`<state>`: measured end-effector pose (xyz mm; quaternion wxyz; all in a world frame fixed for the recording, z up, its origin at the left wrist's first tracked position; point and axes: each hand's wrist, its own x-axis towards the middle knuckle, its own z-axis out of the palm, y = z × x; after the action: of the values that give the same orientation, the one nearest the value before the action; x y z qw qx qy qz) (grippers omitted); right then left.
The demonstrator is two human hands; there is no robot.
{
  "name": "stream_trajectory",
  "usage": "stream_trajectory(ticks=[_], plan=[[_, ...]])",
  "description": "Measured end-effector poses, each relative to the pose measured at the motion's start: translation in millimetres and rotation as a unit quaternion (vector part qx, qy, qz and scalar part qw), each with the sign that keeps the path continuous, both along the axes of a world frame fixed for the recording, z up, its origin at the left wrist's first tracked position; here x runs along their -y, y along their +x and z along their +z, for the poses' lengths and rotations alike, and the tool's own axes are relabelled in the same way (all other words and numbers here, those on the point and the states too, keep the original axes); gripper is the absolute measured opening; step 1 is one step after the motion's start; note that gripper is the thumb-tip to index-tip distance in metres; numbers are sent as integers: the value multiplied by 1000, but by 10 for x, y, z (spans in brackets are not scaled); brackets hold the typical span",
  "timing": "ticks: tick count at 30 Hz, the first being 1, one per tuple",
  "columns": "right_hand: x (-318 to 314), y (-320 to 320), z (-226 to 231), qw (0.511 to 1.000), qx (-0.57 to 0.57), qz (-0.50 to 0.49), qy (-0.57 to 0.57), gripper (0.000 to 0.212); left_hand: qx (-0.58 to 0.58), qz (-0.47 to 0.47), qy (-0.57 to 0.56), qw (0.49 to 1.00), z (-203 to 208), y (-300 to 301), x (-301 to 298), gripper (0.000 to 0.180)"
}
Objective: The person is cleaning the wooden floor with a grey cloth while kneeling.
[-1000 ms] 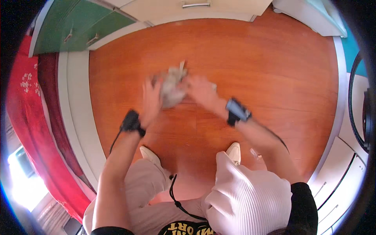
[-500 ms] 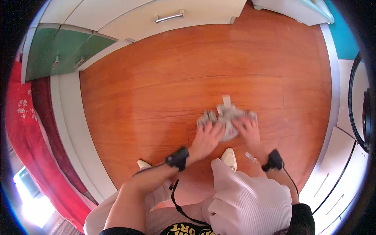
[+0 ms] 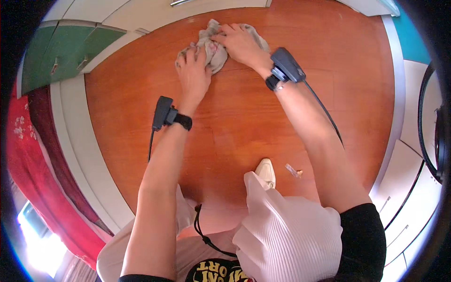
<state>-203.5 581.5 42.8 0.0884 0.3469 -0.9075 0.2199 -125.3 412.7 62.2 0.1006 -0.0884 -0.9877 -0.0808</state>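
Observation:
A crumpled pale grey rag [image 3: 217, 57] with a pinkish patch lies on the wooden floor near the far cabinets. My left hand [image 3: 193, 74] presses down on its left part, fingers spread and slightly bent over the fabric. Across its upper right part lies my right hand [image 3: 241, 43], fingers gripping the bunched cloth. Both arms reach far forward, and each wrist wears a black strap with a small device.
White drawers [image 3: 141, 14] line the far side, with green cabinet doors [image 3: 70, 56] at the far left. A small clear wrapper [image 3: 291, 169] lies on the floor right of my light shoe [image 3: 266, 173]. Red curtain fabric [image 3: 35, 164] hangs at left.
Both hands have slid the rag forward and to the left, from near my feet to close by the far drawers. The wrapper by my right arm now shows fully.

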Motion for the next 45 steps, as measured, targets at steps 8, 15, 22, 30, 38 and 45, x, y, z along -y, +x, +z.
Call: stream_trajectory(ticks=[8,15,22,30,38,45], plan=[[-1574,2595,113,983,176,-4,50,55,157,-241,12,958,160,2005,-891,46],[-1575,1936,94,979,158,-57,115,44,75,-183,42,979,-153,1173,-1018,44],[-1490,-29,140,996,-7,-53,66,36,15,-30,33,999,39,-170,-1383,47],[-2742,2310,84,950,135,-268,89,36,137,-288,63,946,36,1300,-2432,37],[-2894,4661,726,848,367,-379,48,41,468,-450,297,700,-207,2992,-2911,21],[-2734,2535,849,934,175,-307,47,47,148,-359,232,892,392,921,-2381,31]])
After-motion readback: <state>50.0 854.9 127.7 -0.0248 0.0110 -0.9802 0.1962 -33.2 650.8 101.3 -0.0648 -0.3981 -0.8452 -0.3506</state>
